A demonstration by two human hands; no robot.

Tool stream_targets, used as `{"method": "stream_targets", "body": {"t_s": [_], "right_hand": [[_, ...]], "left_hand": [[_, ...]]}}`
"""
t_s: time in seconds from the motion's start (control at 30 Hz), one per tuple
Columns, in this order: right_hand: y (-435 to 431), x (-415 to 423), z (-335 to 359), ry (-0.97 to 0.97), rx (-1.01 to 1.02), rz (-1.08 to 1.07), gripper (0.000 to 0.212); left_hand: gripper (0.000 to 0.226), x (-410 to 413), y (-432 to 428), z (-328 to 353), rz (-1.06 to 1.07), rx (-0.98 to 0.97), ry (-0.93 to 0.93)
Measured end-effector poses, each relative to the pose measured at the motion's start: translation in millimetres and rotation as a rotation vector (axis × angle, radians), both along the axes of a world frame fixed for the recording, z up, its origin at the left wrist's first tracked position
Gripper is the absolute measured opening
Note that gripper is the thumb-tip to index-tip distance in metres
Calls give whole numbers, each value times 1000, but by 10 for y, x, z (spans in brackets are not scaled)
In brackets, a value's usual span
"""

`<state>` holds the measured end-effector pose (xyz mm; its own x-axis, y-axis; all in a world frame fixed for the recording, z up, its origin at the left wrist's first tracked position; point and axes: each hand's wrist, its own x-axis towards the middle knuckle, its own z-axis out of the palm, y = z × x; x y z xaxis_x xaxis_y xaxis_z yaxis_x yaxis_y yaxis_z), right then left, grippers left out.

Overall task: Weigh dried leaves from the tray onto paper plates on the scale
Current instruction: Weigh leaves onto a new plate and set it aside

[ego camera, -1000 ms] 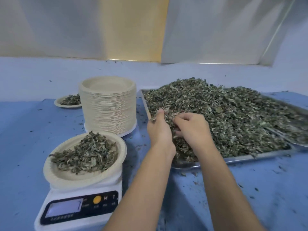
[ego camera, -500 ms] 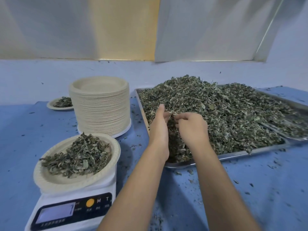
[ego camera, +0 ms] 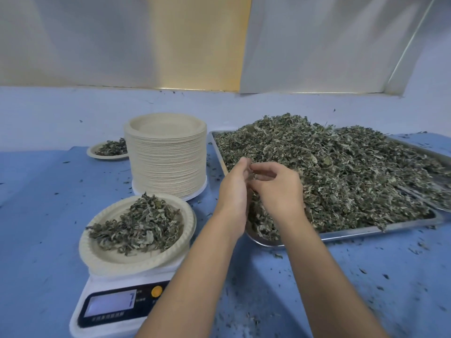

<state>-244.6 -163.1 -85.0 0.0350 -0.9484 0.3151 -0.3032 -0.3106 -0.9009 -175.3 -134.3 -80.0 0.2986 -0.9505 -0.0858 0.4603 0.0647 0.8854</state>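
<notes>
A metal tray (ego camera: 366,231) holds a big heap of dried leaves (ego camera: 329,172). My two hands meet over its front left corner. My left hand (ego camera: 233,191) stands on edge with fairly straight fingers, palm toward the right hand. My right hand (ego camera: 278,189) has curled fingers and holds a small bunch of leaves against the left fingertips. Left of my arms a paper plate (ego camera: 102,254) with a mound of leaves sits on a white digital scale (ego camera: 117,306).
A tall stack of paper plates (ego camera: 168,157) stands behind the scale. A small plate of leaves (ego camera: 109,149) lies at the back left. A second tray (ego camera: 436,191) overlaps the first at the right. Leaf crumbs dot the blue table (ego camera: 341,289).
Both hands have risen out of the heap and drawn together, the right hand's fingers now closed on a bunch of leaves. The plate on the scale is unchanged.
</notes>
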Motion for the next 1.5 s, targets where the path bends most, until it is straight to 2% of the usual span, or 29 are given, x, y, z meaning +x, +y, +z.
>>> {"method": "stream_targets", "body": {"t_s": [0.1, 0.2, 0.3, 0.4, 0.57, 0.7, 0.83, 0.97, 1.13, 1.4, 1.5], "right_hand": [[112, 171, 7, -122, -20, 87, 28], [247, 443, -11, -193, -6, 130, 18], [365, 736, 1, -200, 28, 163, 19], [457, 956, -26, -166, 50, 213, 21], [460, 1054, -168, -74, 51, 192, 24], [430, 1022, -253, -74, 109, 193, 27], [434, 1038, -301, -106, 157, 195, 28], [448, 1063, -331, -116, 167, 185, 27], [473, 1101, -334, -107, 174, 198, 27], [521, 1148, -317, -121, 167, 219, 26], [553, 1209, -276, -150, 140, 230, 26]], "left_hand": [[20, 189, 105, 87, 72, -36, -79], [20, 457, 257, 142, 156, -74, -153], [18, 726, 445, 137, 222, -88, -190], [35, 991, 634, 127, 244, -78, -184], [33, 1445, 913, 133, 323, -101, -192], [26, 1838, 1014, -2, 563, 24, -438], [33, 2075, 1061, -213, 614, 159, -497], [36, 2149, 1037, -343, 527, 285, -413], [39, 2065, 1033, -364, 434, 241, -223], [35, 2038, 1027, -341, 400, 219, -101], [25, 2076, 1069, -280, 418, 240, -68]]}}
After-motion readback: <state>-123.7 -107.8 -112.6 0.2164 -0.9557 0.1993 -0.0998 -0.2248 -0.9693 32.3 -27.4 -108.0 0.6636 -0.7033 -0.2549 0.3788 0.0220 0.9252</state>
